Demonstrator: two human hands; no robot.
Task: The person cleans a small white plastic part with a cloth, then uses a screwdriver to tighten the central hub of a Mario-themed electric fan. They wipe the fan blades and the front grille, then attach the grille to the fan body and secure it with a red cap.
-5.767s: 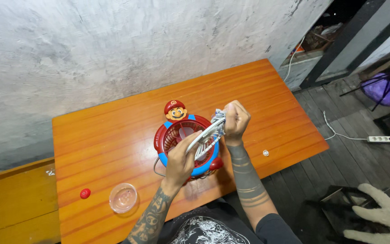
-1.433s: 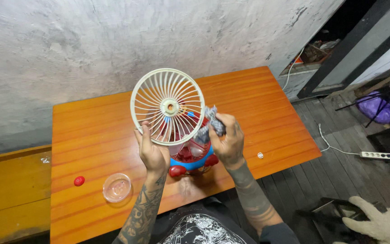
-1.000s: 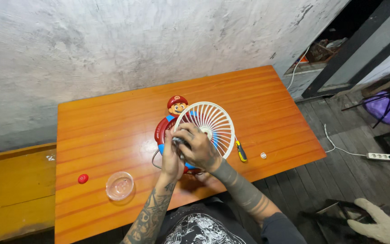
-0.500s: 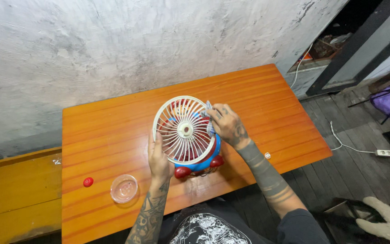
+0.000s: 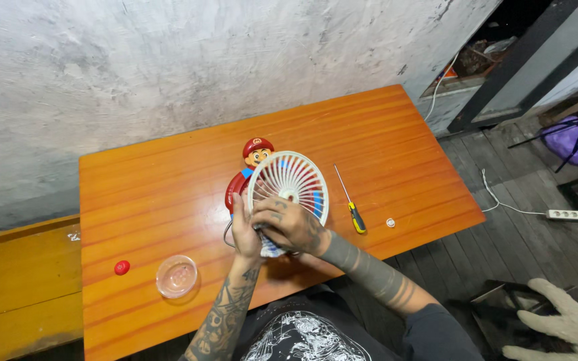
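Lower now than half a second ago, the white fan grille (image 5: 291,186) has dropped from a raised, face-up tilt to stand nearly upright in front of the toy fan, and the right hand has slid from its upper right rim down to its lower edge. An orange table (image 5: 382,147) carries everything, set against a rough grey wall (image 5: 168,60) with a yellow bench (image 5: 15,281) to the left. On it lies the red and blue toy fan (image 5: 237,188) with a capped cartoon head at its top, pointing toward the wall. The grille is round, its face turned toward the person, its spokes fanning out from a small hub. Both forearms rise from the bottom edge and meet at the grille's lower rim. The left hand (image 5: 244,230) has its grip narrow around the lower left rim, fingers upright. The right hand (image 5: 290,226) lies across from the right, knuckles up, its grip closed on a crumpled grey cloth (image 5: 270,247) pressed to the grille's bottom. Right of the grille lies 1 screwdriver (image 5: 350,206), yellow handle near the person, shaft pointing to the wall. Near the left front edge sit 1 clear round dish (image 5: 176,275) and 1 red cap (image 5: 122,267), slightly apart. Just beyond the screwdriver's handle is 1 small white ring (image 5: 390,222).
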